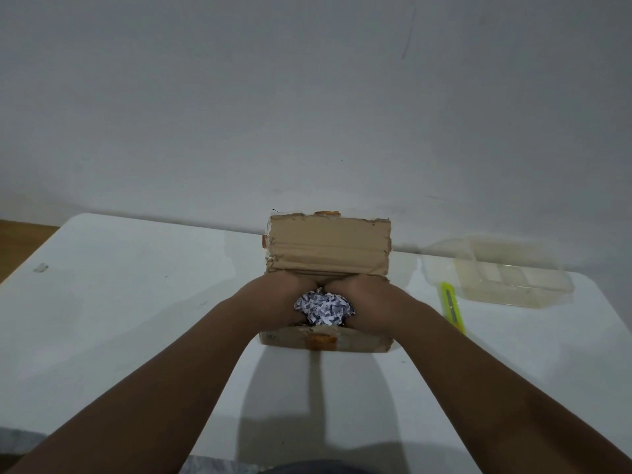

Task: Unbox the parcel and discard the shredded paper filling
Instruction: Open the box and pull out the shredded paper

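Paper [324,310], shredded and printed white and dark, shows as a mound in the middle of the open box [326,338], bunched between the two hands. The left hand [273,299] and the right hand [367,301] are both sunk into the box from the near side, one on each side of the mound, apparently to gather it from both flanks so it lifts as one clump rather than in loose strands. The fingers are hidden below the paper and the box walls, so whether they are clenched on the filling or spread loose beneath it cannot be told.

The box sits on the table [119,302], near its far edge, with the far flap [328,246] standing upright behind the hands, out of the way of the opening. Orange tape scraps cling to the near wall and the flap's top edge, so the sealing looks already cut.

To the right, apart from the box, lies a yellow-green knife [452,307], laid aside. Just beyond it rests a clear tub [506,275], which may be meant for the contents or the filling; nothing can be made out in it.
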